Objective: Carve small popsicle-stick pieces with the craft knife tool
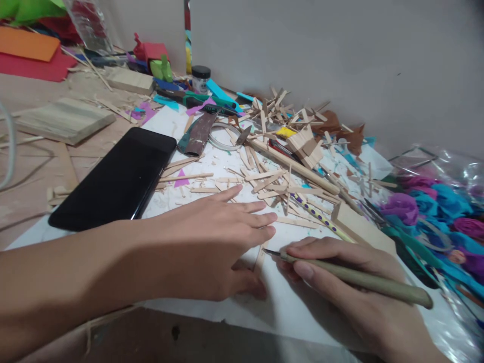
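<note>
My right hand (363, 302) grips a wooden-handled carving knife (355, 278), its short metal blade pointing left. The blade's tip is at a thin wooden stick (260, 258) on the white paper (295, 317). My left hand (230, 232) reaches in from the left over the paper, palm down, with its fingers stretched out. Its thumb lies by the stick's lower end; whether it presses on it I cannot tell. Many loose wooden sticks (272, 184) lie scattered just beyond my left fingertips.
A black phone (117, 176) lies to the left. Behind are a roll of tape (227, 137), a long wooden-handled tool (298, 166) and a small jar (200, 79). Wood boards (66, 120) sit at far left. Crepe-paper flowers (427, 201) and green-handled scissors (412, 257) are on the right.
</note>
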The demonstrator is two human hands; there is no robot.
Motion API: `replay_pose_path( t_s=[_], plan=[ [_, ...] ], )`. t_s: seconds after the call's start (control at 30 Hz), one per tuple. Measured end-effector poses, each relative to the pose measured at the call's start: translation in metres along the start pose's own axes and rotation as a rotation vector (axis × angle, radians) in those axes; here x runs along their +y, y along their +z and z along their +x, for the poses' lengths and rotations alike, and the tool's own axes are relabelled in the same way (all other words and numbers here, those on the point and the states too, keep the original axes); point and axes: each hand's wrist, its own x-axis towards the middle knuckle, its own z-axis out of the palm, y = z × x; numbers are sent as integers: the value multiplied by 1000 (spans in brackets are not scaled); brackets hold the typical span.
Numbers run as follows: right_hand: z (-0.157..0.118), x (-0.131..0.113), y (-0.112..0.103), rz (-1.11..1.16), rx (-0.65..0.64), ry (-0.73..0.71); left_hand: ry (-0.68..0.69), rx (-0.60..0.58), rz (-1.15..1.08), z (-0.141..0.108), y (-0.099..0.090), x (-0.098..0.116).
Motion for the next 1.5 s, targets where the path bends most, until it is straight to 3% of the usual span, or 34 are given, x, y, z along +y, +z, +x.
replay_pose_path(
  t_s=[0.13,0.3,0.57,0.7,0.8,0.93,1.3,1.5],
  plan=[
    [2,1,-4,-9,-5,-37,8,2,10,-1,1,-1],
    [5,7,-11,-34,-111,-158,8,-34,33,0,1,-2],
    [5,14,-7,243,-90,-38,8,-22,35,0,1,-2],
    [5,12,-7,43,-72,-99,0,-29,23,0,0,-1],
    [4,10,-7,20,-37,-105,-3,-29,18,1,0,0],
    [5,9,-10,-38,-112,-159,-9,-29,27,2,0,1],
    [3,10,-13,-52,-106,-188,-9,-37,12,1,-3,1],
    [6,16,-10,221,-85,-50,13,-19,26,-1,0,2]
  ],
)
